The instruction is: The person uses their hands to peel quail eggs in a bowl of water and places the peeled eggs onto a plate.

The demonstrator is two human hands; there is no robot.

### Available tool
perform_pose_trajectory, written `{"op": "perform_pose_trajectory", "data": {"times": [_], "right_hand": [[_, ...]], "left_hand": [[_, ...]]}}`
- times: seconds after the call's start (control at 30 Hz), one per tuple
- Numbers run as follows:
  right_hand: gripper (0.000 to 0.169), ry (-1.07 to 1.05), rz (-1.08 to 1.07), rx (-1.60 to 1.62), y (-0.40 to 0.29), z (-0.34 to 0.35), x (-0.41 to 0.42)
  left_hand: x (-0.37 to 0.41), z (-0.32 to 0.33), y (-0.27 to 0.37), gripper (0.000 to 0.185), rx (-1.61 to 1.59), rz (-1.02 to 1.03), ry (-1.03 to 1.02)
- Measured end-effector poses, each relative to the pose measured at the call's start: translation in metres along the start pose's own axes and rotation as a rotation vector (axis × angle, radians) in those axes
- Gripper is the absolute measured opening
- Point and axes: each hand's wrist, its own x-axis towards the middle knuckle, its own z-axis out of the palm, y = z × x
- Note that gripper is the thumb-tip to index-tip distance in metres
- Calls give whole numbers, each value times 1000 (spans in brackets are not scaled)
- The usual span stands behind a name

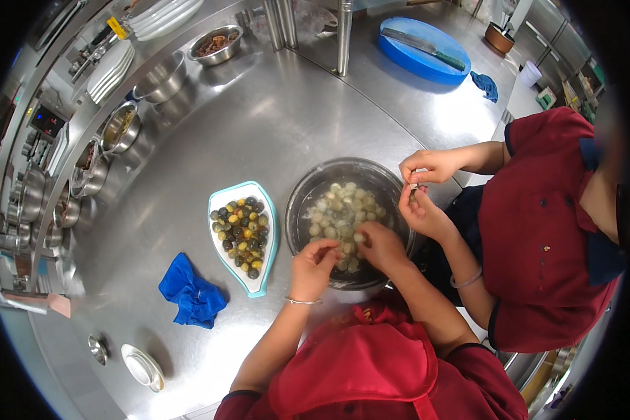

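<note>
A dark round basin [292,203] of cloudy water stands before me, filled with many small pale eggs [341,202]. My right hand [384,248] reaches over its near right side, a small pale egg [359,238] between the fingertips. Beside it, my left hand [313,266] is above the near left part of the basin, thumb and fingertips close together; whether they pinch anything is too small to tell. Left of the basin lies a white boat-shaped dish [253,284] with a light-blue rim, holding small glossy dark and yellow eggs [244,231].
At right, a co-worker's hands [425,194] hold a small piece over the basin's edge. A blue cloth [191,296] lies left of the dish. A cleaver [420,47] rests on a round blue cutting board [425,73]. Steel bowls [215,46] line the shelf side.
</note>
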Motion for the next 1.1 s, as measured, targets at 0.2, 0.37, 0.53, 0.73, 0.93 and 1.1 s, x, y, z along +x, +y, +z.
{"op": "perform_pose_trajectory", "data": {"times": [0.2, 0.37, 0.53, 0.73, 0.93, 1.1], "right_hand": [[32, 35, -58, 609, -19, -8, -13], [29, 122, -365, 398, -37, -12, -18], [31, -20, -318, 562, -36, -19, -20], [27, -19, -280, 454, -35, -14, -18], [23, -31, -274, 550, -35, -19, -14], [23, -41, -244, 616, -31, -17, -12]], "left_hand": [[3, 3, 11, 29, -259, -240, -128], [3, 5, 5, 27, -222, -172, -100], [0, 4, 10, 25, -324, -189, -79], [1, 1, 2, 30, -299, -134, -133], [1, 1, 1, 31, -337, -90, -128], [1, 2, 4, 27, -409, -83, -102]]}}
